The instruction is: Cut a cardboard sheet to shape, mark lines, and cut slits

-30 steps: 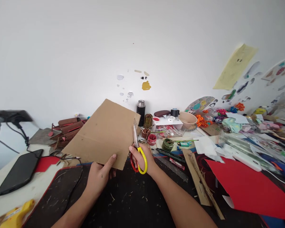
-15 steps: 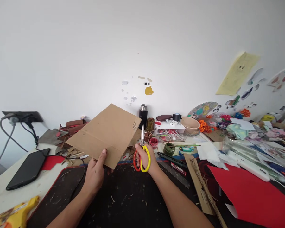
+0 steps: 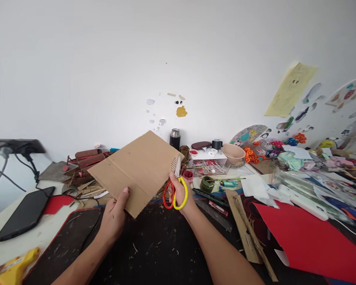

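Note:
A creased brown piece of cardboard (image 3: 139, 166) is tilted above the black mat, its lower left edge pinched by my left hand (image 3: 114, 215), thumb on top. My right hand (image 3: 179, 194) grips a pair of scissors (image 3: 181, 198) with one red and one yellow handle loop. The blades point up and lie at the cardboard's right corner, where a torn patch bares the corrugation. Whether the blades have closed on the cardboard I cannot make out. The left hand's fingers are hidden beneath the sheet.
A black phone (image 3: 25, 213) and a yellow glue gun (image 3: 14, 269) lie at left. Behind stand a black flask (image 3: 175, 139), paint jars (image 3: 207, 184) and a beige bowl (image 3: 233, 153). Cardboard strips (image 3: 245, 227) and red paper (image 3: 311, 245) lie at right. A power strip (image 3: 17, 146) rests against the wall.
The cardboard has shifted right toward the scissors, and its right corner now meets the blades, which stood apart from it before. The view has turned slightly to the right.

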`<action>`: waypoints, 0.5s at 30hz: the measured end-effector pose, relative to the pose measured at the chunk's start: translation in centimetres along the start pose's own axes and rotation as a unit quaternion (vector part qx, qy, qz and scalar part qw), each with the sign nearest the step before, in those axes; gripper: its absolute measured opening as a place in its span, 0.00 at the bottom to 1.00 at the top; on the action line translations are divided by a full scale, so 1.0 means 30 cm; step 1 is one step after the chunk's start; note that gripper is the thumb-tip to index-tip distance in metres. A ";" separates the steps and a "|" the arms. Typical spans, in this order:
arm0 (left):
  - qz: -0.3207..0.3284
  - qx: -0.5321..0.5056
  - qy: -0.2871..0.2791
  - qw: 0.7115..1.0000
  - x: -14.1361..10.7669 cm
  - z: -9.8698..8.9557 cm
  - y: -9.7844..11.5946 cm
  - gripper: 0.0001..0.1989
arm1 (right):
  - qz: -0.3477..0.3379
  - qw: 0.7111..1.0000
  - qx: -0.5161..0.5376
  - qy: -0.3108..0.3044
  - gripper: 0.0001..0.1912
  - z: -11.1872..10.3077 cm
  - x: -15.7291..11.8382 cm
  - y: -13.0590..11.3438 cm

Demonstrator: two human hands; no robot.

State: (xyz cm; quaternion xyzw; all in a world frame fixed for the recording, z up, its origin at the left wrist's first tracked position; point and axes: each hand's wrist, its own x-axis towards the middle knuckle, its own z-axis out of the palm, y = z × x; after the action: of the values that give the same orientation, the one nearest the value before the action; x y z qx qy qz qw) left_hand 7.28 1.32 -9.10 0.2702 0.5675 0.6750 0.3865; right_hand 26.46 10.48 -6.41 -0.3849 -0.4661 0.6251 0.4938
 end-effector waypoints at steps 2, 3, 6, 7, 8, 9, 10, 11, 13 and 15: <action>-0.020 -0.007 -0.033 0.999 -0.011 0.008 0.006 0.29 | 0.001 1.000 0.005 0.004 0.35 -0.002 0.003 0.004; -0.020 0.001 -0.047 0.999 -0.017 0.013 0.009 0.29 | 0.001 1.000 0.007 0.004 0.35 -0.003 0.004 0.007; 0.000 0.042 -0.094 0.995 -0.041 0.030 0.022 0.31 | -0.004 1.000 0.004 0.004 0.34 -0.007 0.010 0.018; 0.009 0.060 -0.111 0.992 -0.050 0.037 0.027 0.32 | -0.007 1.000 0.001 0.003 0.34 -0.008 0.012 0.020; 0.017 0.076 -0.127 0.989 -0.058 0.043 0.032 0.33 | -0.012 1.000 -0.002 0.003 0.34 -0.010 0.014 0.022; 0.025 0.090 -0.140 0.986 -0.066 0.048 0.037 0.34 | -0.018 1.000 -0.006 0.004 0.34 -0.012 0.015 0.023; 0.030 0.100 -0.152 0.983 -0.072 0.053 0.042 0.34 | -0.023 1.000 -0.009 0.005 0.35 -0.013 0.017 0.022; 0.033 0.107 -0.160 0.981 -0.075 0.056 0.046 0.34 | -0.027 1.000 -0.011 0.006 0.35 -0.015 0.017 0.021; 0.031 0.100 -0.160 0.982 -0.073 0.060 0.052 0.33 | -0.036 0.999 -0.016 0.010 0.36 -0.017 0.016 0.016; 0.018 0.051 -0.129 0.990 -0.059 0.062 0.055 0.31 | -0.048 0.998 -0.023 0.014 0.36 -0.017 0.011 0.012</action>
State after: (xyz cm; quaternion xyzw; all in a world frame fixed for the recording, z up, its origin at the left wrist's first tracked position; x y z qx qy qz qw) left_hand 9.41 0.78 -6.97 0.3845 0.5421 0.6115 0.4294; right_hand 26.79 10.89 -6.90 -0.3828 -0.4912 0.5842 0.5205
